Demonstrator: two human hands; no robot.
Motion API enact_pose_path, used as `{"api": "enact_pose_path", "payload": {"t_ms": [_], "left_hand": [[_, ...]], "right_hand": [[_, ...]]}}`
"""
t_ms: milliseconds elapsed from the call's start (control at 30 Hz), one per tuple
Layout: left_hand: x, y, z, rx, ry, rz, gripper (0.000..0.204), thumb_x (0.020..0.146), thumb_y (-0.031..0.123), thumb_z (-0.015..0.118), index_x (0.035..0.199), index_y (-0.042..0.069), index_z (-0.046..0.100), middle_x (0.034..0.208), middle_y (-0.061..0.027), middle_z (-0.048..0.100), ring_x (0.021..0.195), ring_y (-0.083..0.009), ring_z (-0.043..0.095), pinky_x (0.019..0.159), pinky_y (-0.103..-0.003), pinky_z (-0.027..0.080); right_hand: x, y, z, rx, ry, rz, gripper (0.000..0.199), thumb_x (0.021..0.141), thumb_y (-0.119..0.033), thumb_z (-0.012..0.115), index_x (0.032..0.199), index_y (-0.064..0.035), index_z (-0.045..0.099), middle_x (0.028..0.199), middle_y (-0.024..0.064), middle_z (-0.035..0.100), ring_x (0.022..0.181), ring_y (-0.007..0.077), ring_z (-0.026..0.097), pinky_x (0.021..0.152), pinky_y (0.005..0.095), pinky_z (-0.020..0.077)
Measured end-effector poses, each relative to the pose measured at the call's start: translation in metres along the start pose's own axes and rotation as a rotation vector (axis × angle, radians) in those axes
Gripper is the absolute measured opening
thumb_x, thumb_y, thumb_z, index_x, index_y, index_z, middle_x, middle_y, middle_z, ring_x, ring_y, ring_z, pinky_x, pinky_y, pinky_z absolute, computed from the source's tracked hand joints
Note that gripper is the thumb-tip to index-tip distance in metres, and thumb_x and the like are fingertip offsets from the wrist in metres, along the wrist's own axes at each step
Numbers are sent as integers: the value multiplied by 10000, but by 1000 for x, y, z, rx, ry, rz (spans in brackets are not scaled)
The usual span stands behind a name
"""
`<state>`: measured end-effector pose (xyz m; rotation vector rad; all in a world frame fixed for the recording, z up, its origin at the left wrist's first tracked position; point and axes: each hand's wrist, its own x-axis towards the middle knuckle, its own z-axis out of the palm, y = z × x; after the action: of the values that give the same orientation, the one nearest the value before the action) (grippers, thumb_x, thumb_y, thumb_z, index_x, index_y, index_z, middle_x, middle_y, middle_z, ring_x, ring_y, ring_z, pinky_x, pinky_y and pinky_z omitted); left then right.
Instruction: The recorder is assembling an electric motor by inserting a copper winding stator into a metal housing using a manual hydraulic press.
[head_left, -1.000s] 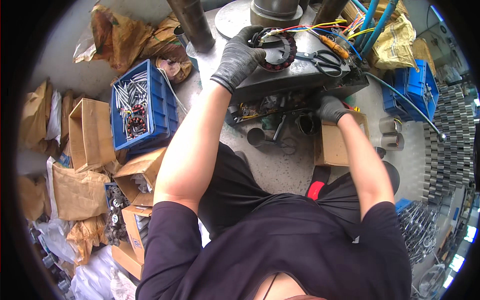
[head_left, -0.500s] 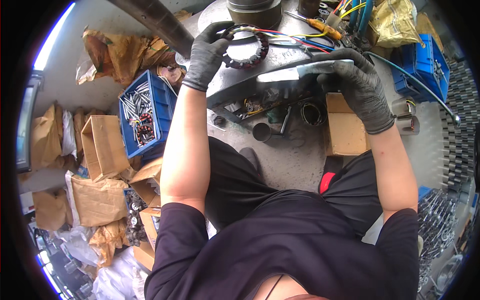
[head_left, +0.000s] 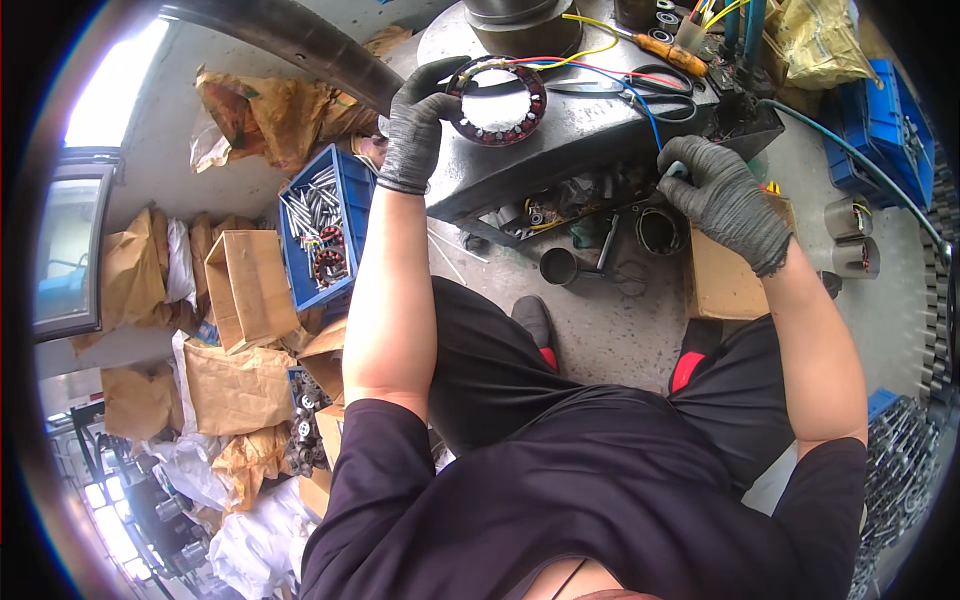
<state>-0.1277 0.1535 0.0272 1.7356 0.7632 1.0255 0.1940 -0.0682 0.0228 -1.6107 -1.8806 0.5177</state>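
My left hand (head_left: 425,115) wears a grey glove and is closed on the left rim of a motor stator (head_left: 541,104), a ring with dark red windings held over the metal stand. Red, yellow and blue lead wires (head_left: 600,70) trail rightward from its top. The blue wire runs down to the fingertips of my right hand (head_left: 715,190), also gloved. That hand is closed round a small pale blue-green thing (head_left: 677,170), mostly hidden by the fingers, so its kind cannot be told. Black-handled scissors (head_left: 665,105) lie on the stand beneath the wires.
A metal stand (head_left: 460,180) bears a round block (head_left: 522,30) and an orange-handled screwdriver (head_left: 672,52). A blue bin (head_left: 358,190) of metal rods and stators stands left, beside cardboard boxes (head_left: 250,285). Below my right hand is another carton (head_left: 735,285); blue crates (head_left: 880,130) stand far right.
The long pale blade-like thing in my right hand no longer shows. That hand has dropped slightly in view, its fingers closing at the blue wire. My left hand still holds the stator.
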Motion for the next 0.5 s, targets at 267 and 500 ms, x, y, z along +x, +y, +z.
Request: {"api": "enact_pose_path", "payload": {"t_ms": [267,500], "left_hand": [[-3,4,31,261,16,73,669,733,-89,605,1387,43,577,1187,-92,666,958,-113,617,832,-237,542],[-2,47,44,847,170,503,347,721,-25,710,1055,60,745,1110,-176,672,929,-367,672,904,-407,555]], "right_hand": [[2,-12,20,603,-63,240,191,986,-169,656,1111,-35,599,1005,140,741,938,221,728,844,357,565],[-10,-66,-1,847,-21,147,227,945,-92,705,1156,-38,641,1001,47,729,932,100,673,848,275,555]]}}
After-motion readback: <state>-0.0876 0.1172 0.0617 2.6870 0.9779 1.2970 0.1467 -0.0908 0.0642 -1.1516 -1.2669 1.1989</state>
